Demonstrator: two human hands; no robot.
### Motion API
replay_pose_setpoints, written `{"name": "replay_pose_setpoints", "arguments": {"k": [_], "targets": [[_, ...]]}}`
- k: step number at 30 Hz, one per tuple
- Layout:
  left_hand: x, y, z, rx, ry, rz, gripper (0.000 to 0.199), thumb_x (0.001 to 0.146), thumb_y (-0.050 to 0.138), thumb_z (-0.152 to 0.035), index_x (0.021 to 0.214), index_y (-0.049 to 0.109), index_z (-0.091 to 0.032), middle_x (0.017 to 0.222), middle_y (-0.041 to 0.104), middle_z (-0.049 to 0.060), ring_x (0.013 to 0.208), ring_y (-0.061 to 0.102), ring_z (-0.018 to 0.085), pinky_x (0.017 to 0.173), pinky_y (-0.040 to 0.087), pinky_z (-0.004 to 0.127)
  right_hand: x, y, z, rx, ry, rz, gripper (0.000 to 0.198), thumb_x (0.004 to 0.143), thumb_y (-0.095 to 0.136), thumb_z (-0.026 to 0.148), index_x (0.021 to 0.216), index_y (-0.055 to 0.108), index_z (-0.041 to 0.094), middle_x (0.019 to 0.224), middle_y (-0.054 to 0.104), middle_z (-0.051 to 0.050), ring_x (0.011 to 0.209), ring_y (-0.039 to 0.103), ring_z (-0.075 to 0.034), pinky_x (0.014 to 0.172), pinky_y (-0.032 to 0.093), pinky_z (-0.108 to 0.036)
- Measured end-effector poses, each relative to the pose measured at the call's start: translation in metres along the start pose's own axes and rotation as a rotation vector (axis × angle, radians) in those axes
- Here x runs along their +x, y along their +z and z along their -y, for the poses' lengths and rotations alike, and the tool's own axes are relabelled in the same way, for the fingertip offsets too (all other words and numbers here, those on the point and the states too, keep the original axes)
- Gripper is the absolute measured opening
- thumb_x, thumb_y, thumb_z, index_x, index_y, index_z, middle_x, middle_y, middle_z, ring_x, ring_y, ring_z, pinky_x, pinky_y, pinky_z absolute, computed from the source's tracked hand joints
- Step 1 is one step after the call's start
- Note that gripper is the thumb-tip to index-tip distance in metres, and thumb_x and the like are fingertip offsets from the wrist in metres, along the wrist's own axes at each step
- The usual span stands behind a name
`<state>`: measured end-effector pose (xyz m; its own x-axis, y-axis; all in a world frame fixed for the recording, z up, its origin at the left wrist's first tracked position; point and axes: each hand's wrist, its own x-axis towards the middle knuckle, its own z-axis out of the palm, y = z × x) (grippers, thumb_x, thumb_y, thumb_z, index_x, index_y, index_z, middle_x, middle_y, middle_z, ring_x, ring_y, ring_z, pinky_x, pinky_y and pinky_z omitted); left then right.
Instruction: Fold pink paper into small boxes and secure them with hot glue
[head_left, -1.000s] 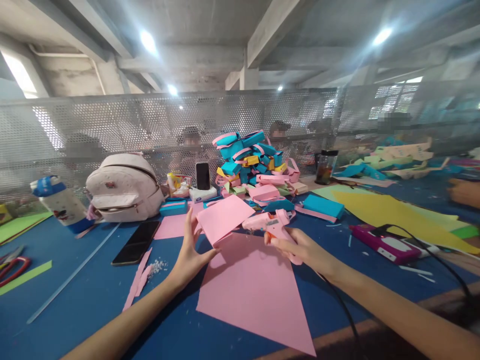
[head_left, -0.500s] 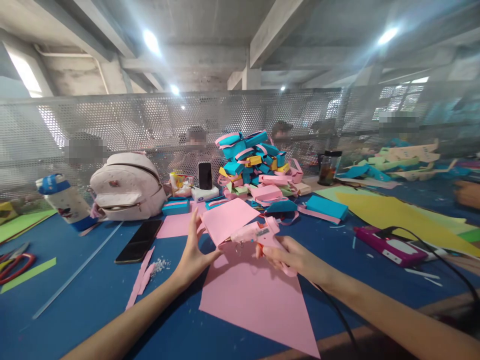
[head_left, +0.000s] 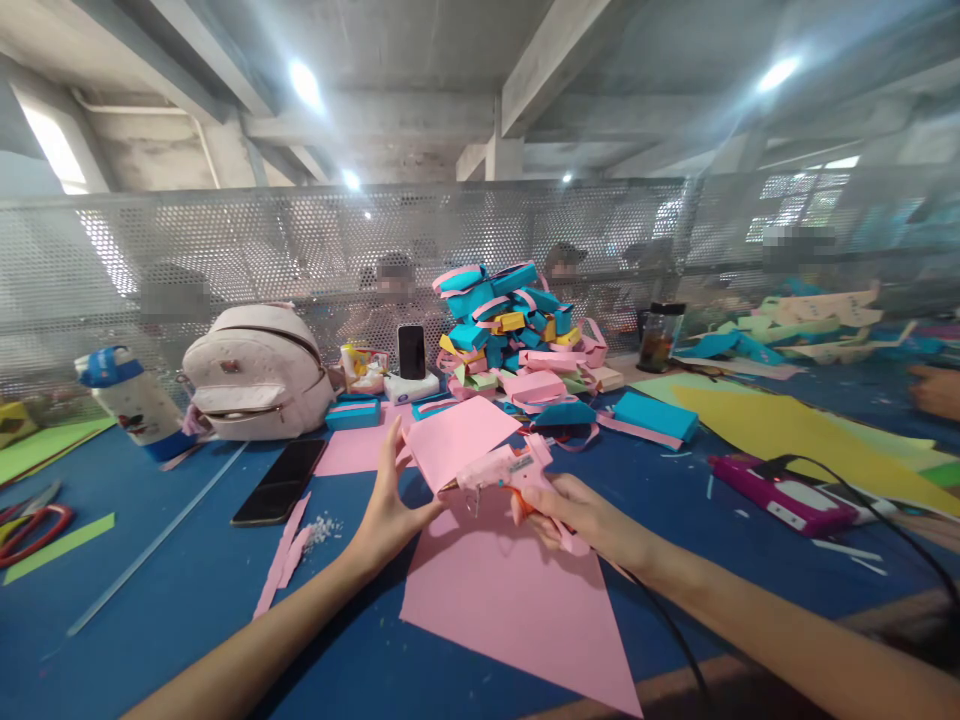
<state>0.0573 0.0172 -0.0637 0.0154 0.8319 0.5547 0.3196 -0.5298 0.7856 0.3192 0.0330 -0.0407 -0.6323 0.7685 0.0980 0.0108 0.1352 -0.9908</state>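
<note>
Pink paper leads: the pink paper piece (head_left: 463, 438) is held aslant above the table (head_left: 195, 610), its lower part over a larger pink sheet (head_left: 517, 610) lying flat. The left hand (head_left: 390, 502) grips its left end, fingers on one side and thumb at the lower corner. The right hand (head_left: 576, 508) is closed around the handle of a pink glue gun (head_left: 504, 466), whose nozzle points at the piece's lower edge, close to the left thumb (I cannot tell if it touches).

Blue covers the table, which carries pink scraps (head_left: 289, 550) beside a dark phone (head_left: 279, 483), a pale backpack (head_left: 259, 385), red-handled scissors (head_left: 45, 530), a heap of blue, pink and yellow paper boxes (head_left: 517, 325), yellow sheets (head_left: 787, 425) and a purple device (head_left: 784, 497). Behind stands a perforated metal screen (head_left: 315, 235), people showing dimly through it, under a grey beamed ceiling (head_left: 405, 50) with bright lamps (head_left: 304, 84). The glue gun bears a small label and the backpack a tiny badge, both too small to read.
</note>
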Motion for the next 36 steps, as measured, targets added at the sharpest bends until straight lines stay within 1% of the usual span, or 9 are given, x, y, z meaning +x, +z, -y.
{"name": "replay_pose_setpoints", "arguments": {"k": [7, 15, 18, 22, 30, 36], "targets": [[0.0, 0.0, -0.003, 0.006, -0.003, 0.011, 0.105, 0.072, 0.08, -0.03, 0.153, 0.014, -0.038, 0.152, 0.037, 0.009, 0.145, 0.029, 0.031, 0.119, 0.026, 0.052, 0.001, 0.003, 0.002, 0.051, 0.006, 0.031, 0.049, 0.083, 0.061, 0.063, 0.073, 0.061, 0.015, 0.052, 0.04, 0.006, 0.047, 0.034, -0.008, 0.046, 0.03, -0.022], [-0.002, -0.001, -0.004, 0.005, -0.029, 0.009, 0.105, 0.072, 0.081, -0.032, 0.153, 0.013, -0.04, 0.154, 0.035, 0.008, 0.145, 0.03, 0.033, 0.119, 0.025, 0.053, 0.0, 0.004, 0.006, 0.01, 0.015, -0.001, 0.049, 0.084, 0.059, 0.062, 0.07, 0.06, 0.015, 0.052, 0.044, 0.004, 0.049, 0.038, -0.008, 0.048, 0.032, -0.022], [-0.002, -0.001, -0.003, -0.003, -0.025, 0.008, 0.106, 0.072, 0.081, -0.033, 0.153, 0.013, -0.04, 0.154, 0.035, 0.008, 0.146, 0.028, 0.033, 0.119, 0.024, 0.053, 0.0, 0.003, 0.005, -0.013, 0.014, 0.002, 0.05, 0.085, 0.058, 0.063, 0.071, 0.059, 0.015, 0.053, 0.046, 0.003, 0.049, 0.04, -0.009, 0.048, 0.032, -0.021], [-0.002, -0.002, -0.002, -0.005, -0.027, 0.021, 0.107, 0.072, 0.081, -0.033, 0.153, 0.012, -0.04, 0.154, 0.035, 0.007, 0.145, 0.03, 0.032, 0.119, 0.024, 0.052, 0.001, 0.002, 0.004, -0.012, 0.017, 0.006, 0.051, 0.084, 0.058, 0.064, 0.07, 0.057, 0.016, 0.055, 0.047, 0.002, 0.05, 0.041, -0.009, 0.048, 0.033, -0.021], [-0.001, -0.002, -0.001, -0.006, -0.013, 0.019, 0.107, 0.07, 0.083, -0.035, 0.152, 0.014, -0.041, 0.153, 0.037, 0.006, 0.145, 0.029, 0.032, 0.119, 0.025, 0.052, 0.001, -0.002, 0.004, -0.023, -0.013, 0.032, 0.053, 0.084, 0.057, 0.066, 0.066, 0.055, 0.016, 0.052, 0.043, 0.004, 0.047, 0.04, -0.008, 0.047, 0.034, -0.021], [-0.001, -0.002, -0.001, -0.001, -0.02, 0.017, 0.105, 0.072, 0.081, -0.035, 0.152, 0.014, -0.041, 0.153, 0.037, 0.006, 0.145, 0.03, 0.032, 0.119, 0.025, 0.053, 0.002, -0.007, 0.003, -0.036, 0.011, 0.024, 0.056, 0.083, 0.057, 0.068, 0.066, 0.055, 0.015, 0.051, 0.043, 0.004, 0.046, 0.041, -0.008, 0.047, 0.032, -0.022]]}}
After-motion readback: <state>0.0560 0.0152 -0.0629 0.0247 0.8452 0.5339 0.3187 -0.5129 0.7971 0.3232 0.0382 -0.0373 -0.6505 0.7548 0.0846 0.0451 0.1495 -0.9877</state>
